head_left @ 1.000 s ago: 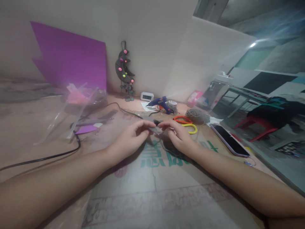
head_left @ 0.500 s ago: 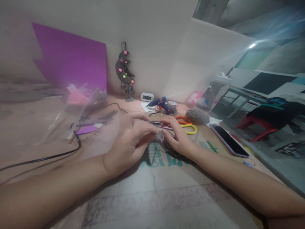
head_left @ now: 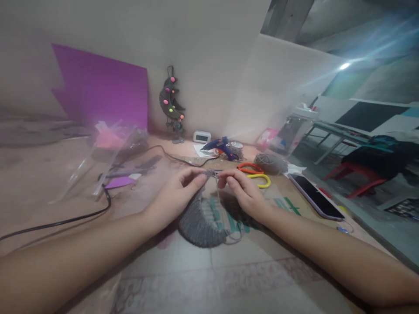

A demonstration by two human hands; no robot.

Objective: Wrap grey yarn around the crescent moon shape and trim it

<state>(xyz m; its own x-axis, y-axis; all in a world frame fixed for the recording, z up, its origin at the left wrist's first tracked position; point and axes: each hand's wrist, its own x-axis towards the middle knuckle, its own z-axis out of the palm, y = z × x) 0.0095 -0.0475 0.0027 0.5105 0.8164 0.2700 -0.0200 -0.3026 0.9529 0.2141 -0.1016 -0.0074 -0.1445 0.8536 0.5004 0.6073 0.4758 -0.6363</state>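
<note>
A crescent wrapped in grey yarn (head_left: 200, 226) is tilted up over the cardboard, its upper tip pinched by my left hand (head_left: 178, 189). Close to that tip, my right hand (head_left: 244, 192) has its thumb and fingers pressed together on a strand of grey yarn (head_left: 218, 194). The strand hangs down between the hands, and a loose loop lies by the crescent's lower end. Behind my right hand lie scissors with yellow handles (head_left: 262, 179) and scissors with orange handles (head_left: 250, 168). Their blades are partly hidden by my fingers.
At the back are a blue glue gun (head_left: 221, 146), a small digital clock (head_left: 202, 136) and a ball of grey yarn (head_left: 271, 163). A phone (head_left: 317, 196) lies on the right. Clear glue sticks (head_left: 114, 157) and a black cord (head_left: 65, 220) lie left. A decorated moon (head_left: 168, 100) hangs on the wall.
The yarn-wrapped crescent has come into view below my left hand. My hands have turned, the left now pinching the crescent's tip and the right drawn slightly away with the yarn.
</note>
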